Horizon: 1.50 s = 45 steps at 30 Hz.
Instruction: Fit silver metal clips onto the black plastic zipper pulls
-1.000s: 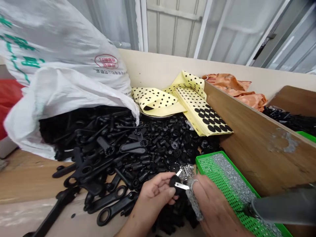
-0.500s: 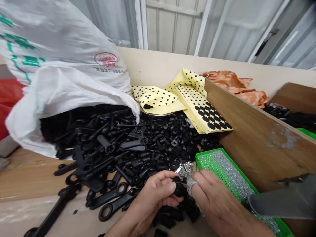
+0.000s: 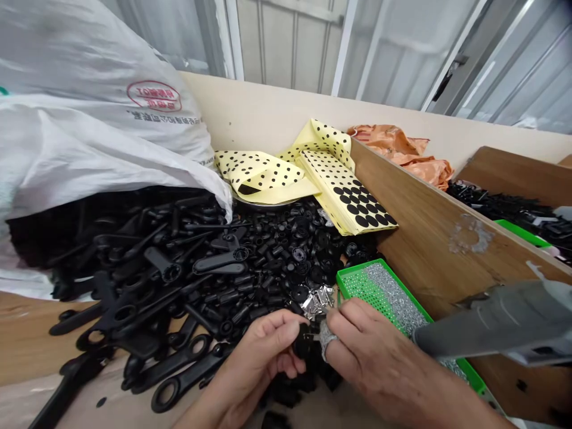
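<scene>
My left hand [image 3: 263, 351] pinches a small black plastic part [image 3: 304, 345] between thumb and fingers, low in the middle of the view. My right hand [image 3: 366, 351] meets it from the right, fingers closed against the same part, with a grey wrap on one fingertip [image 3: 328, 341]. Just beyond the hands lies a small heap of shiny metal clips [image 3: 317, 300]. Behind them spreads a big pile of black plastic parts [image 3: 232, 262], small round ones and long handles with ring ends [image 3: 179, 381].
A green perforated tray [image 3: 357, 285] of tiny metal screws sits right of the hands, against a wooden divider [image 3: 429, 226]. A grey power tool [image 3: 500, 322] juts in from the right. A white woven sack [image 3: 89, 137] spills handles at left. Yellow sheets with black dots [image 3: 339, 185] lie behind.
The view shifted right and down. Both hands stayed together on the black part; the flat metal clip seen a second ago is now hidden between the fingers. The power tool shows more.
</scene>
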Tool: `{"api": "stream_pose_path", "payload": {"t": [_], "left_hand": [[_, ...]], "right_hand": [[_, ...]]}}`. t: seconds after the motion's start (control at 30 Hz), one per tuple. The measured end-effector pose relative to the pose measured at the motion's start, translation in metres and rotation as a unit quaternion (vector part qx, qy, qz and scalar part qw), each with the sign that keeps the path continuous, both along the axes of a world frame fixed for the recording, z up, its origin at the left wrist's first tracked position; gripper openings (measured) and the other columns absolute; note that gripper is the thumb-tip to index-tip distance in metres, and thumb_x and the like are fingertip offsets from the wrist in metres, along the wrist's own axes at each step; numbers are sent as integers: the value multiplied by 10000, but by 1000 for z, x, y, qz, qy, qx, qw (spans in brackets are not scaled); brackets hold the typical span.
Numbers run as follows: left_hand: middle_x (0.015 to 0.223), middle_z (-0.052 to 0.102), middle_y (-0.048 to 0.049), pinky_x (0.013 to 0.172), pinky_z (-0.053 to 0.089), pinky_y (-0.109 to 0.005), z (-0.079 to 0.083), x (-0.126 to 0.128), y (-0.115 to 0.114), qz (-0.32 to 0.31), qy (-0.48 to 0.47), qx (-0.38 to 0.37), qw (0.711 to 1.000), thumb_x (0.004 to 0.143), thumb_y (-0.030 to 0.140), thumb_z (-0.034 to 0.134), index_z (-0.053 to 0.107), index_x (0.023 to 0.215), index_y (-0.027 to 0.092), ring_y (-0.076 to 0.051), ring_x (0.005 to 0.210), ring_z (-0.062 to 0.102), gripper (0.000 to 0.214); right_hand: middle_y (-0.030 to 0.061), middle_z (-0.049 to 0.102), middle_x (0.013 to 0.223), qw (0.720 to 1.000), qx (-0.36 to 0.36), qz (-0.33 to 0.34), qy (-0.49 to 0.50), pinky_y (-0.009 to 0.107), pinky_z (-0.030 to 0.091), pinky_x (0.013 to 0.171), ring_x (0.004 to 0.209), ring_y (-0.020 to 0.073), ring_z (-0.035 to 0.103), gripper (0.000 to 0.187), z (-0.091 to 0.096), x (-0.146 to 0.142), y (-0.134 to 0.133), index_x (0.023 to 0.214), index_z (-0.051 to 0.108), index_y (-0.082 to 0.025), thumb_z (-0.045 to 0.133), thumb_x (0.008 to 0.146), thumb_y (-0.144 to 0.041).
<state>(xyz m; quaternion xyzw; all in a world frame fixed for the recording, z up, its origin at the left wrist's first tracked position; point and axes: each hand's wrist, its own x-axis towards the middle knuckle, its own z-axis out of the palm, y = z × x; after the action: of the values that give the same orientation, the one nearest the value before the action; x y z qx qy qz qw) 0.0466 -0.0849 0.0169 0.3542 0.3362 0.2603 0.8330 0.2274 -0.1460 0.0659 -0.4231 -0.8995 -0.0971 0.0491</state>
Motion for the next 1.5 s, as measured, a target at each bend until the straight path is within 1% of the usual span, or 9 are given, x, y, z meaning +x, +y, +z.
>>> {"api": "stream_pose_path", "payload": {"t": [0.27,0.53,0.63,0.77,0.93,1.1,1.27,1.4,1.5], "left_hand": [[549,559,1,420,402,-125,0,3,-2,-15,8,-21,1000,794,417,581,624,772,98,-54,437,513,323],[469,546,24,334,376,-110,5,13,-4,-50,1,-51,997,754,438,614,599,701,124,-54,348,504,319],[485,568,14,381,412,-125,4,18,-8,-4,0,-45,999,733,391,651,611,698,126,-67,395,533,270],[675,669,-28,558,501,-208,1,17,-11,63,8,-33,997,643,303,734,669,837,134,-132,574,628,266],[738,707,-39,650,508,-248,-2,14,-18,99,81,86,988,631,301,717,701,889,162,-181,688,637,293],[884,720,-22,713,510,-238,-8,13,-21,100,159,233,954,682,234,632,683,992,209,-208,822,637,315],[827,708,-19,682,505,-219,-10,10,-21,107,199,281,933,706,203,625,687,984,214,-203,797,632,285],[968,688,-38,789,467,-215,-2,9,-26,173,203,345,900,676,160,672,730,886,237,-218,891,611,231],[992,695,-40,895,418,-253,-1,7,-29,155,191,370,896,688,160,664,737,881,253,-239,952,598,226]], "right_hand": [[57,481,898,999,18,19,-24,431,336,887,832,219,433,82,1,3,-1,827,464,-189,407,849,-134],[78,524,1004,995,50,76,-38,405,362,881,861,203,471,128,0,5,2,874,498,-186,383,878,-130],[69,527,923,999,34,40,-15,392,393,831,820,204,471,144,-9,1,3,870,503,-177,364,877,-138],[73,518,847,996,23,-42,82,354,414,736,789,205,472,210,-18,1,1,864,505,-160,333,809,-53],[48,511,812,991,-18,-83,106,341,397,705,766,199,459,169,-24,-1,-2,822,507,-192,401,771,-71],[43,511,833,988,-4,-98,115,405,352,835,807,209,448,139,-35,-10,-6,862,506,-201,418,790,-122],[89,523,982,988,40,-96,112,407,286,938,974,242,441,269,-44,-12,-14,1010,487,-153,379,773,-85],[78,525,851,982,44,-122,136,409,372,786,800,232,466,226,-50,-17,-12,894,481,-167,356,741,-59],[55,510,764,977,19,-134,165,369,400,675,682,206,446,212,-53,-21,-11,835,466,-178,373,690,-54]]}}
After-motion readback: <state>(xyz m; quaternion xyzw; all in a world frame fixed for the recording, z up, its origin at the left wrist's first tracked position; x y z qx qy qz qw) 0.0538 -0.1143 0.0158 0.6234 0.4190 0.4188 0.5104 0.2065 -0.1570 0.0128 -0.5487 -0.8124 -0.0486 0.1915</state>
